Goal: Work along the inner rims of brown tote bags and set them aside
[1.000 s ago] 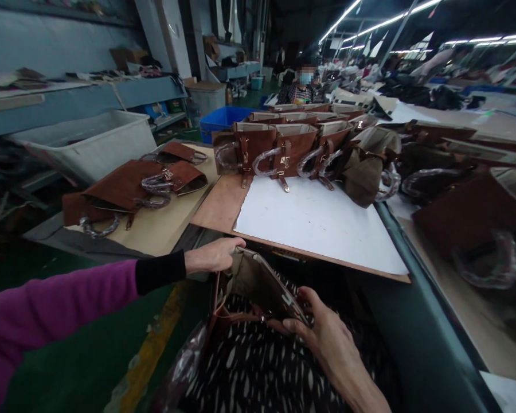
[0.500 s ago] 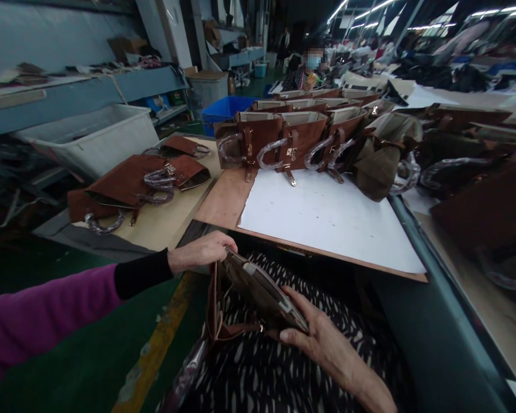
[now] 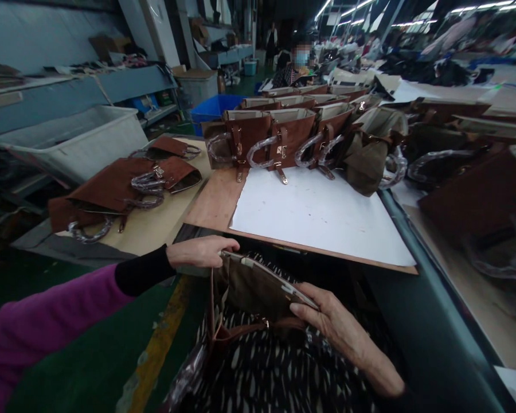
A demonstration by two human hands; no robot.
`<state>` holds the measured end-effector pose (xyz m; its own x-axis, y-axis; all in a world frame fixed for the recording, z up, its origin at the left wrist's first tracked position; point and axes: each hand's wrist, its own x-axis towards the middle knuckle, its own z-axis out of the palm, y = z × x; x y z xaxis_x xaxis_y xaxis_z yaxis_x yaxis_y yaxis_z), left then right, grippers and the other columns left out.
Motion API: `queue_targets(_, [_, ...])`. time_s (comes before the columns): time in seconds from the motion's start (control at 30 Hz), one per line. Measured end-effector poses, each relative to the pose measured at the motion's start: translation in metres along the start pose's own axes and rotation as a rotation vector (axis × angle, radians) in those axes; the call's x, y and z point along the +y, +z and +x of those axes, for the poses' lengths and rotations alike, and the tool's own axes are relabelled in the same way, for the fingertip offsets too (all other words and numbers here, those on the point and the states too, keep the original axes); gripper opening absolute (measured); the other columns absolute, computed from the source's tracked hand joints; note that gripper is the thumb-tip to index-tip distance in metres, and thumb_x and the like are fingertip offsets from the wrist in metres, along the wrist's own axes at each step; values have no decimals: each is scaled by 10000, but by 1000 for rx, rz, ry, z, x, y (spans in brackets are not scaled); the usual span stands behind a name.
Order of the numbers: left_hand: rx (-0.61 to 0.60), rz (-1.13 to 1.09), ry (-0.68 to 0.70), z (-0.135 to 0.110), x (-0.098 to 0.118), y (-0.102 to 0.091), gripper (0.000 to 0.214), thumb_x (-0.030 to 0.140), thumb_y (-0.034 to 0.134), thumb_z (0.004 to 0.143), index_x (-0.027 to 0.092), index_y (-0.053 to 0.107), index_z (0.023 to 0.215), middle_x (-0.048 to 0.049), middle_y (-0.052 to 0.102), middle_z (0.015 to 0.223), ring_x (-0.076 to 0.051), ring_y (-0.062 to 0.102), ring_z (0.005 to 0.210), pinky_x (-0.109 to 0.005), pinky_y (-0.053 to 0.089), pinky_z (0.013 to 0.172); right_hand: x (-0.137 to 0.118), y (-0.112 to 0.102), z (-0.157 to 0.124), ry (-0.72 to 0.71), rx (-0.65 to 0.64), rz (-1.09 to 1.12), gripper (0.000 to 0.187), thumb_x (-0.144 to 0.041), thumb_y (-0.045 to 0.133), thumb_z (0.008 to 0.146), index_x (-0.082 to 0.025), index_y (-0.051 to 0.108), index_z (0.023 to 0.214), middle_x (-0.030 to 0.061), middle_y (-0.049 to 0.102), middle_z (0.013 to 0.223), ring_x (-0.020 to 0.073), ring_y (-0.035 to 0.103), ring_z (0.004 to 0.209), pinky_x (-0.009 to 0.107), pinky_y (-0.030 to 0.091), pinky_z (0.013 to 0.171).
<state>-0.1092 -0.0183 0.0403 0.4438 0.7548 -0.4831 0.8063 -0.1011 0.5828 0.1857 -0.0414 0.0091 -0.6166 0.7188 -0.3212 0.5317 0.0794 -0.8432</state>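
Observation:
A brown handbag point(image 3: 258, 287) rests on my lap, its mouth spread so the dark olive lining shows. My left hand point(image 3: 202, 251) pinches the far left corner of its top edge. On the opposite end, my right hand point(image 3: 327, 310) grips the same edge between thumb and fingers. A strap with a small metal clasp point(image 3: 266, 325) crosses the near side of the opening. Clear plastic wrapping point(image 3: 189, 373) covers a handle hanging at the lower left. The bag's underside is hidden against the patterned black and white cloth point(image 3: 258, 373) over my legs.
Ahead, a white sheet point(image 3: 313, 212) lies on a brown board, with rows of upright brown handbags point(image 3: 292, 135) behind it. More handbags point(image 3: 112, 183) lie at the left, near a grey bin point(image 3: 73, 143) and a blue crate point(image 3: 219, 109). Another person point(image 3: 298, 66) sits beyond the rows.
The held edge has tipped, showing more of the bag's lining. My right hand has shifted slightly right, while my left keeps its corner. The whole view has turned a little to the right.

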Motion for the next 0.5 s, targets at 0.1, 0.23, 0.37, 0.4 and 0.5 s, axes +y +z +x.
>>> queue_targets(0.1, [225,240,105,-3,31,1,479,95,465,683,150,475,1159,-82,531,1168,-230,459,1086,-322,363,920,0,0,2,-33,-27,18,249,-376,489,832,-160,609,869,12,617,831,155,539,746,234,402,652])
queue_targets(0.23, [309,256,360,3,64,24,214,103,450,787,160,550,968,-55,572,1008,-185,494,973,-296,371,894,-1,-1,2,-50,-30,15,264,-388,490,832,-153,610,843,8,608,811,155,525,729,235,390,637])
queue_targets(0.37, [264,207,464,15,68,51,182,102,436,829,162,560,947,-41,584,930,-169,504,909,-287,379,868,0,-1,4,-33,5,11,246,-382,501,825,-163,611,843,-2,596,791,159,523,734,232,389,634])
queue_targets(0.4, [283,204,449,17,66,57,189,101,436,831,162,555,964,-43,581,938,-171,502,913,-295,374,876,1,-1,5,-28,9,18,242,-381,504,823,-164,609,837,-3,594,787,158,524,735,230,392,633])
queue_targets(0.5, [346,181,352,19,60,67,178,105,460,815,164,536,966,-39,574,947,-173,499,912,-302,376,862,4,1,5,-9,19,51,236,-375,517,812,-162,614,845,-1,602,791,162,533,741,232,404,643])
